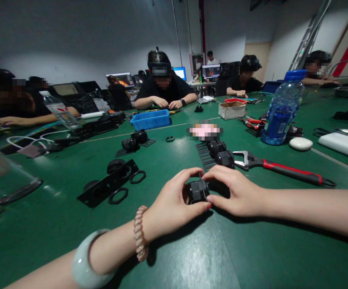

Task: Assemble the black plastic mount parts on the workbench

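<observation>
Between my two hands, just above the green table, is a black plastic cable gland [197, 192] with a faceted body and a thin ring-like edge on its right. My left hand [170, 200] curls its thumb and fingers around the body. From the other side, my right hand [235, 190] pinches the edge with thumb and fingertips. More black glands [220, 152] lie just beyond my right hand, by a slotted black strip [204, 155]. To the left, a black plate [108, 182] with round fittings lies near two loose black lock nuts [118, 196], [138, 177].
An adjustable wrench [285, 168] with red-black handle lies right. Beyond stand a blue-capped bottle [282, 108], a white oval object [300, 144], a blue tray [150, 119] and a small box [232, 109]. A transparent container [8, 176] is at left. Several people sit around the table.
</observation>
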`<action>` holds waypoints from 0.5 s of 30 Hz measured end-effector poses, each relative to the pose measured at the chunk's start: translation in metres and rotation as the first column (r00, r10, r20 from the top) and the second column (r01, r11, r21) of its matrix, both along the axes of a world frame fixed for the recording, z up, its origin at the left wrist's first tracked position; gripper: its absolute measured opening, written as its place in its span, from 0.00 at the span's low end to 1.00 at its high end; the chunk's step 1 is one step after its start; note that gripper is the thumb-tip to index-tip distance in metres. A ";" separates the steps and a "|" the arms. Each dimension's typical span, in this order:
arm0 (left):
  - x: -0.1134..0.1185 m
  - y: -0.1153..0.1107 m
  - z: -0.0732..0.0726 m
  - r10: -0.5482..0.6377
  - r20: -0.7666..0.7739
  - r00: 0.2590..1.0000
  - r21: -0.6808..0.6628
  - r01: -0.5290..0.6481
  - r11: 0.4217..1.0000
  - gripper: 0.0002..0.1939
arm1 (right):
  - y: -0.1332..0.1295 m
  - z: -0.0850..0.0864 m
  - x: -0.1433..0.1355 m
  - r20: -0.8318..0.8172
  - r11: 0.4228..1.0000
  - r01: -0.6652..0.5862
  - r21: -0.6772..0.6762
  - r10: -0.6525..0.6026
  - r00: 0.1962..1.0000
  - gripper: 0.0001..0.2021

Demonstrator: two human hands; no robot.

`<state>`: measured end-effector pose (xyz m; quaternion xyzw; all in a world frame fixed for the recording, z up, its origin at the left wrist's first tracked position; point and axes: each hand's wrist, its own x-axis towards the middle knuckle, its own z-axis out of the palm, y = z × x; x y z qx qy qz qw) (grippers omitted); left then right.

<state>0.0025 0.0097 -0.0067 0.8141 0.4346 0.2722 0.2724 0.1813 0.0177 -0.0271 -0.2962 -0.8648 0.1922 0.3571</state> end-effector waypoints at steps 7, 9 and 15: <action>-0.001 -0.001 0.001 -0.004 0.019 1.000 0.012 0.003 1.000 0.28 | -0.003 0.000 -0.001 0.076 0.998 0.023 0.053 -0.027 0.997 0.18; -0.001 -0.001 0.000 -0.007 0.026 1.000 0.013 0.007 1.000 0.28 | -0.005 0.000 -0.001 0.117 0.996 0.033 0.084 -0.042 0.992 0.18; -0.001 -0.003 0.000 -0.010 0.042 0.999 0.003 0.010 1.000 0.27 | -0.008 -0.001 -0.002 0.197 0.991 0.039 0.128 -0.063 0.978 0.17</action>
